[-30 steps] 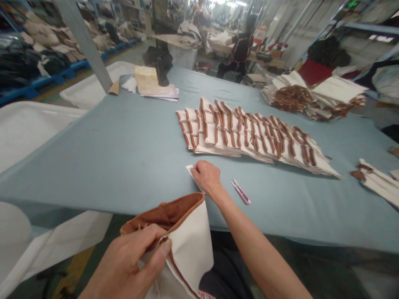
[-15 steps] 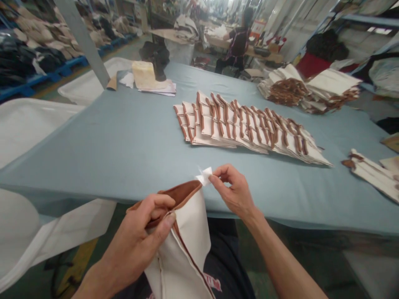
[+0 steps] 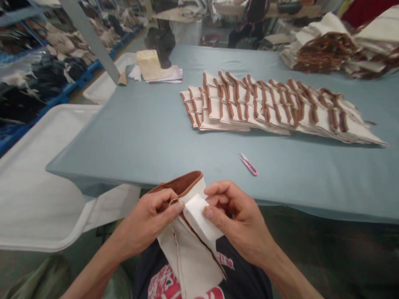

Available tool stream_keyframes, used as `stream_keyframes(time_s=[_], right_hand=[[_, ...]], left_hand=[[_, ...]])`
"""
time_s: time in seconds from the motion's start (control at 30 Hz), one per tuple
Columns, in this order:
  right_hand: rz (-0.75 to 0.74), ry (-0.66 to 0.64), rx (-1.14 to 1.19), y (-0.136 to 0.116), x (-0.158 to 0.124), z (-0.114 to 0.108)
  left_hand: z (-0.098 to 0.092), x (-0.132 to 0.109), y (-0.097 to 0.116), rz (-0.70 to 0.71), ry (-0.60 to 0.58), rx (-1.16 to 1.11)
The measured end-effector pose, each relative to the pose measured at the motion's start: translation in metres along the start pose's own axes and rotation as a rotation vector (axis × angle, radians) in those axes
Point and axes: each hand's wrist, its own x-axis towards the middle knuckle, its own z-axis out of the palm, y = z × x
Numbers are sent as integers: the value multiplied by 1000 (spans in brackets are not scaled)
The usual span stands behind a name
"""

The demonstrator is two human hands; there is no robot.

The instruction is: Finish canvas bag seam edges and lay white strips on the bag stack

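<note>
My left hand [image 3: 158,216] is closed, thumb and fingers pinching a cream sewn fabric piece [image 3: 195,257] at its brown-edged opening. That piece hangs over my lap, with the brown inner side [image 3: 183,182] showing at the top. Between the thumb and fingers of my right hand [image 3: 232,218] is a flat white piece [image 3: 201,216], perhaps paper, lying against the fabric close to my left fingertips. A fine thread or cord loops by my left thumb. Thread snips [image 3: 248,164] with a pink handle lie on the blue table, beyond my right hand.
Overlapping cream pieces with brown strips [image 3: 264,104] lie in a row across the blue table [image 3: 140,137]. Larger cream-and-brown stacks [image 3: 324,45] are at the back right. A yellowish block [image 3: 148,64] rests on papers at the back left. White tubs [image 3: 59,166] stand left.
My right hand has come down and toward my left hand, bringing the white piece from the far corner of the opening to the front. The snips now show on the table.
</note>
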Motion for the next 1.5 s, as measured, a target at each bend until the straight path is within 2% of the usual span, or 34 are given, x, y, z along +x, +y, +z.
stream_keyframes(time_s=[0.17,0.3,0.47,0.6,0.7,0.8,0.93,1.13,1.3,1.5], right_hand=[[110,-41,16,0,2,14],[205,-96,35,-8,9,12],[208,-75,-1,-23,10,2],[176,-60,-53,-24,3,2],[75,13,-80,-24,-5,8],[-130,105,-197,-28,-10,14],[-375,70,-481,-30,-9,21],[-413,57,-644,-21,-3,24],[-590,0,-732,-19,0,23],[-666,-43,-837,-16,4,22]], left_hand=[[-5,-2,12,69,-27,-94],[-12,1,29,38,-61,-183],[-22,7,41,39,-230,-300],[-24,6,39,49,-318,-333],[-24,5,34,25,-312,-350],[-23,4,31,13,-333,-380],[-23,5,30,10,-340,-409],[-23,7,25,13,-330,-391],[-25,8,23,6,-348,-418],[-28,8,24,-16,-357,-457]])
